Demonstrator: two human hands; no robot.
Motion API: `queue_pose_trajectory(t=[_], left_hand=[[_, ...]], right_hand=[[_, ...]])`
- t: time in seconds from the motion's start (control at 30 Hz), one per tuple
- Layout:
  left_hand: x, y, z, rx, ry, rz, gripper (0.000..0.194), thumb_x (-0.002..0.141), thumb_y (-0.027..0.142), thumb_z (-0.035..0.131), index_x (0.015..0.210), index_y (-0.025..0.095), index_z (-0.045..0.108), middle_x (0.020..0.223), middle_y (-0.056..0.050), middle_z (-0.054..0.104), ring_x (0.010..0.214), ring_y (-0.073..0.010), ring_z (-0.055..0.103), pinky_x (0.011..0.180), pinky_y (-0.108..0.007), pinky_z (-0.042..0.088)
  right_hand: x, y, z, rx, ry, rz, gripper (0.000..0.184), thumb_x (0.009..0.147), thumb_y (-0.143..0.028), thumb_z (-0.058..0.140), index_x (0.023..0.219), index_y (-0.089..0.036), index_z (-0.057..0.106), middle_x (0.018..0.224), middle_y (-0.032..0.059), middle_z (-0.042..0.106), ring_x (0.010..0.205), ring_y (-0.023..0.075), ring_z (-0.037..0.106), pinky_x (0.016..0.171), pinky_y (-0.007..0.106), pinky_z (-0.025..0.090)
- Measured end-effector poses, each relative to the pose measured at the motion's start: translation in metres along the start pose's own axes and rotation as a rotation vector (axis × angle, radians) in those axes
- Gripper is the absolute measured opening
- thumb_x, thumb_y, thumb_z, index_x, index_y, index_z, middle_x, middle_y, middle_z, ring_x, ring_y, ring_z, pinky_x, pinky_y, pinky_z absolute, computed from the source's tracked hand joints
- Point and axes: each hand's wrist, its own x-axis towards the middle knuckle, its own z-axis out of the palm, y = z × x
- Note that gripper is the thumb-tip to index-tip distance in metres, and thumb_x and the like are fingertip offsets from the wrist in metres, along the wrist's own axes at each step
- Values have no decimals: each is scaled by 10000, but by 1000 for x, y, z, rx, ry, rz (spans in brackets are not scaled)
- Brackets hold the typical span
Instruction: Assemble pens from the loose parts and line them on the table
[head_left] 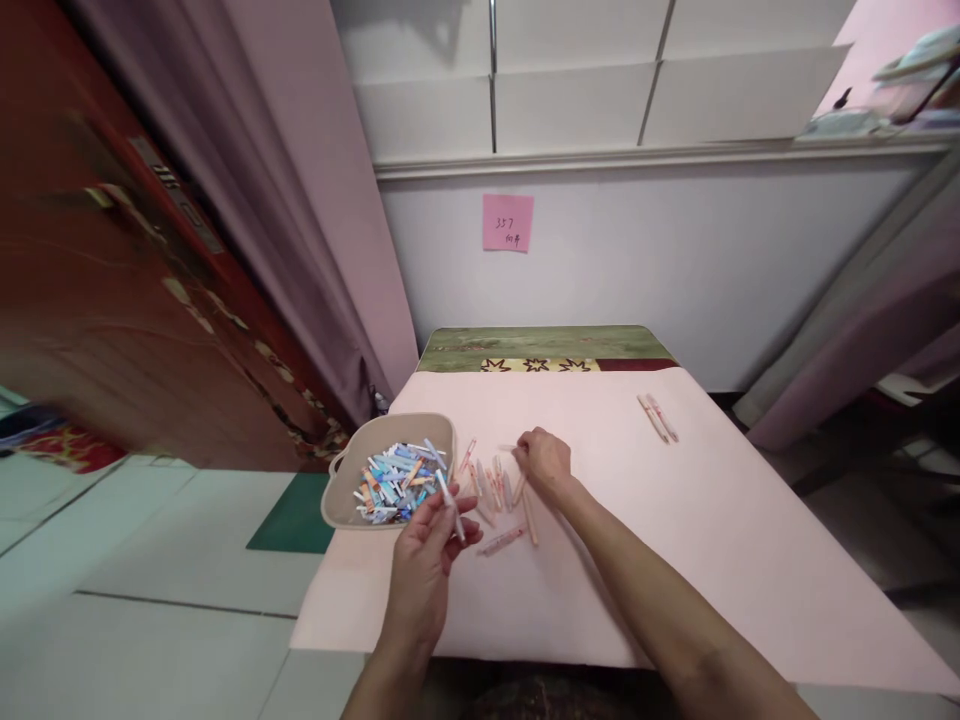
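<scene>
My left hand (425, 548) is closed around a slim whitish pen (445, 490), held tilted beside the basket's right side. Over the table, my right hand (549, 462) has its fingers pinched together, and a small pale, see-through piece (507, 447) sticks out to their left. I cannot make out what that piece is. Between and below the hands lie several loose pens, among them a clear one with pink-red markings (501, 541). A beige basket (335, 500) at the left holds a heap of blue, white and orange pens or pen parts (397, 478).
Two pens (658, 418) lie side by side at the right of the pink-covered table (720, 540). A pink note (508, 222) is stuck to the white wall behind. A purple curtain (300, 190) and a red-brown door (150, 300) stand to the left.
</scene>
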Motion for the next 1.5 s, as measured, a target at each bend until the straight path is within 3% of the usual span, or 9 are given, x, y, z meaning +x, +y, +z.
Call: queue_pose_trajectory(t=[0.23,0.43,0.63,0.73,0.87,1.0,1.13,1.37,1.5], left_hand=[[3,1,7,-127,-119,-171,286,748,239,716,979,148,576,971,-133,719,682,-155,653,731,-348,552],[16,9,-4,-125,-16,-56,306,709,224,749,946,168,565,921,-99,732,674,-151,659,727,-323,546],[14,10,-6,-89,36,-9,321,684,262,773,916,171,570,894,-79,729,658,-137,641,721,-315,537],[11,7,-5,-74,22,-31,292,712,290,751,911,169,576,907,-80,725,655,-129,629,720,-317,533],[12,5,-8,-50,57,-9,306,709,293,753,933,167,586,912,-73,721,652,-124,622,725,-314,527],[19,2,-4,-37,21,-28,314,715,293,748,957,163,598,908,-68,715,663,-125,623,719,-305,524],[21,-4,7,-29,-43,-44,284,736,283,731,952,156,596,901,-65,709,659,-115,612,708,-291,523],[7,-12,17,-15,-74,-132,302,715,289,747,943,155,602,883,-70,706,644,-130,622,683,-323,548],[1,-16,19,-26,-74,-212,305,676,282,772,910,143,635,879,-85,708,642,-142,636,685,-345,564]], right_hand=[[-23,15,-23,94,70,42,240,879,-423,497,916,-243,651,773,-8,692,693,141,614,614,228,377],[-40,37,-30,97,104,177,229,838,-428,528,803,-251,670,726,-13,681,655,154,597,558,241,337],[-23,30,-13,124,53,187,182,770,-397,605,728,-252,708,752,2,695,686,165,596,568,249,333],[-15,28,-11,179,3,160,177,761,-392,614,784,-257,727,768,-7,709,704,157,617,578,233,365],[-21,43,-23,222,-5,179,277,831,-386,502,873,-219,718,788,14,718,707,156,635,597,230,410],[-41,57,-36,206,-61,198,237,770,-390,573,704,-198,695,643,16,688,598,155,606,542,233,386],[-54,54,-34,177,-109,207,120,648,-316,691,598,-208,676,600,17,679,577,153,585,524,236,344],[-54,47,-28,237,-158,223,212,624,-237,660,421,-208,607,432,15,600,480,153,555,511,254,330],[-59,49,-35,353,-109,242,190,642,-219,626,457,-200,585,437,17,598,485,159,566,524,258,360]])
